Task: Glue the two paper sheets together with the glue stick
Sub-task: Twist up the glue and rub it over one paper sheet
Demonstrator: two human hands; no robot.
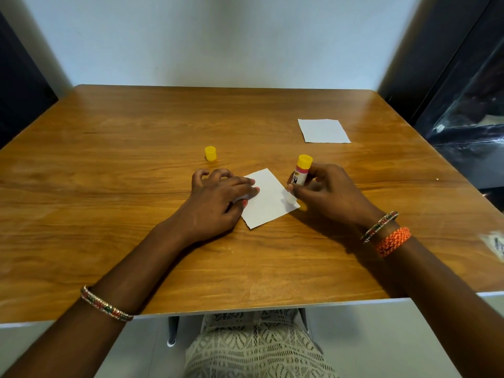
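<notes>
A small white paper sheet (268,199) lies on the wooden table (136,165) in front of me. My left hand (218,200) presses flat on its left edge, fingers spread. My right hand (327,192) grips the uncapped glue stick (300,174), yellow base up, with its white tip touching the sheet's right corner. The yellow cap (210,153) stands on the table behind my left hand. A second white sheet (323,130) lies flat at the far right, away from both hands.
The table's front edge runs close to my lap. A white wall stands behind the table. Dark furniture (469,118) flanks the right side, and a dark panel the left. A small printed scrap (497,245) lies at the table's right edge.
</notes>
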